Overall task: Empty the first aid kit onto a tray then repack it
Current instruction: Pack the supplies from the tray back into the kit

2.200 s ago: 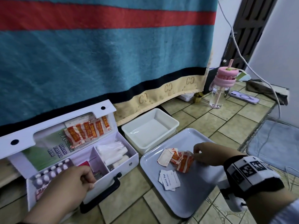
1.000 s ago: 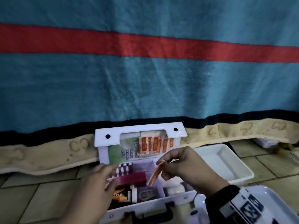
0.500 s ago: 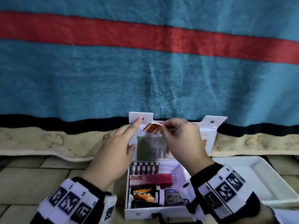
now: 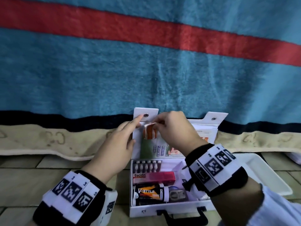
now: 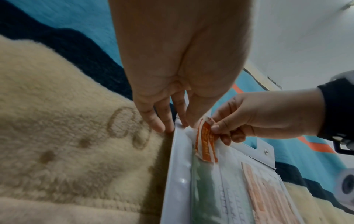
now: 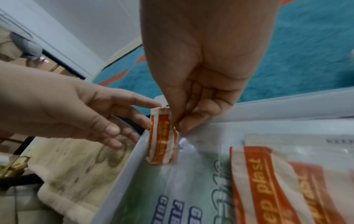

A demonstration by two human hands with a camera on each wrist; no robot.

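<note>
The white hard-shell first aid kit (image 4: 171, 185) stands open on the tiled floor against a blue, red-striped blanket, and it looks well into repacking: below its raised lid (image 4: 210, 126), the base already holds a silver blister strip of pills (image 4: 147, 166), a pink "Bacidin" box (image 4: 154, 177), a black-and-orange "V-STYLE" bottle (image 4: 150, 194) and a small dark item I cannot identify. The right hand (image 4: 175, 130) pinches a folded orange-and-white sticking-plaster strip (image 6: 162, 136) between thumb and fingertips at the top left of the lid, feeding it down into the clear plastic pocket (image 5: 220, 189) there, over a green first-aid guide leaflet (image 6: 182, 194); more orange plasters (image 6: 277, 186) already sit in the pocket to the right. The left hand (image 4: 118, 145) holds nothing, its fingers straight, pressing the lid's left edge to steady it. A white plastic tub (image 4: 260, 173) lies right of the kit, apparently bare. What remains on the tray cannot be told, since it is out of view; closing the kit is still to come.
</note>
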